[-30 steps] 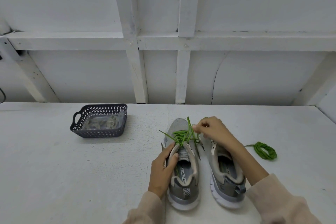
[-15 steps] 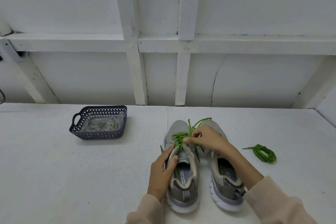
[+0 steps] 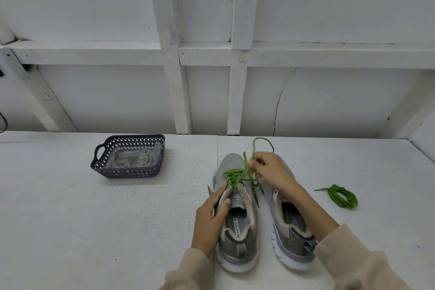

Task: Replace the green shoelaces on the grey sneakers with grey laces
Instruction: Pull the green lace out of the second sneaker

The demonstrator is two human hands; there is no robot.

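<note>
Both grey sneakers sit side by side on the white table point(image 3: 94, 219), long axes running straight away from the person, toes at the wall and heels toward the camera. The laced sneaker point(image 3: 235, 256) is the one with the green lace point(image 3: 231, 178) threaded in the lower eyelets. Its insole reads "MEMORY FO" (the rest is hidden under the collar). The other sneaker point(image 3: 290, 249), just beside it on the right, shows only "RY FO".

The left hand point(image 3: 209, 216) grips the laced sneaker's collar, fingers curled round the outside, thumb on the tongue. The right hand point(image 3: 270, 169) hovers above its toe, fingertips pinching a lace strand that loops up behind.

Well right of the laced sneaker lies a coiled green lace point(image 3: 347, 200). Well left of it, a dark basket point(image 3: 103, 168) holds a bag of greyish laces point(image 3: 131, 160).
</note>
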